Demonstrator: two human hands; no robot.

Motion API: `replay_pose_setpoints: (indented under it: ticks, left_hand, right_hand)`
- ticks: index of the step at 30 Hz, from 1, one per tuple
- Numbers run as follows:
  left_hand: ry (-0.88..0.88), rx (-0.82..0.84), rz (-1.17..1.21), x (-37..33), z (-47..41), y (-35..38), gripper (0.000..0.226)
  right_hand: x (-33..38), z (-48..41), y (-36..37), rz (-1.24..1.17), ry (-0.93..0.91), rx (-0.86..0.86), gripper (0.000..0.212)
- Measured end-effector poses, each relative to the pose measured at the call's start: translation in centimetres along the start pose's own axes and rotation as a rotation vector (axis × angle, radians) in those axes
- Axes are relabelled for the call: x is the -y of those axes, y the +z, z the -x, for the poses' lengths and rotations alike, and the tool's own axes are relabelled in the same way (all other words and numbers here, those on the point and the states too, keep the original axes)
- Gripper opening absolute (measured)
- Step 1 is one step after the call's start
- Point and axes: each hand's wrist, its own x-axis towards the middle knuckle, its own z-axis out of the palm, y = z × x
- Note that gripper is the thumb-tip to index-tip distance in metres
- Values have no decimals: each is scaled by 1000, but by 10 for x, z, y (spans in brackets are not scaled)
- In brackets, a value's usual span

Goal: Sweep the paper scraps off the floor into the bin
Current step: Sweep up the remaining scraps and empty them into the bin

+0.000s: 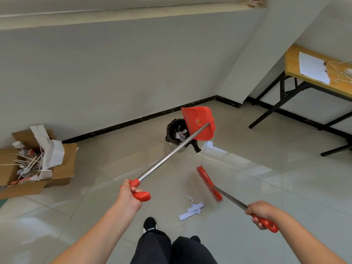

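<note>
Grips the dustpan (200, 121) handle in the left hand (128, 195), tipping the pan over the rim of the far bin (171, 126). Holds the broom (208, 182) in the right hand (261, 212), bristles just beyond the paper scraps (192, 210) on the near floor. Open tiles (247, 168) rightward, up to the table (291, 61) legs.

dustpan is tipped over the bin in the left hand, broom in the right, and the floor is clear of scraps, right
No: the head view shows paper scraps lying on the floor by the broom. The left hand does hold the dustpan over the bin.
</note>
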Motion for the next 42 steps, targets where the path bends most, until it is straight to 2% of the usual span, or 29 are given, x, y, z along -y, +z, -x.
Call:
replay_pose_setpoints:
  ticks: [8, 11, 21, 26, 30, 33, 36, 40, 42]
  left_hand:
    - [226, 52, -100, -42, 20, -16, 21]
    - [428, 32, -244, -58, 34, -16, 28]
    - [1065, 366, -1101, -126, 139, -5, 52]
    - [1350, 504, -1577, -114, 196, 3, 38]
    - [1614, 646, -1944, -83, 189, 13, 31]
    - [1811, 728, -2185, -71, 154, 16, 45]
    - [1885, 779, -2318, -80, 106, 12, 63]
    - [1844, 766, -2373, -109, 45, 7, 61]
    - [1817, 746, -2368, -125, 17, 7, 68]
  right_hand:
    - [-19, 13, 5, -71, -34, -44, 4]
    - [-31, 19, 10, -85, -51, -54, 3]
    - [-116, 23, 38, -217, -63, -129, 4]
    - [-159, 18, 78, -284, -29, -149, 8]
    - [-183, 25, 110, -393, 19, -144, 12]
    - [-195, 30, 130, -485, 67, -160, 15]
    - [-187, 31, 154, -601, 121, -187, 15]
    - [-142, 4, 186, -871, 164, -221, 26]
    - [-103, -16, 194, -979, 165, -245, 27]
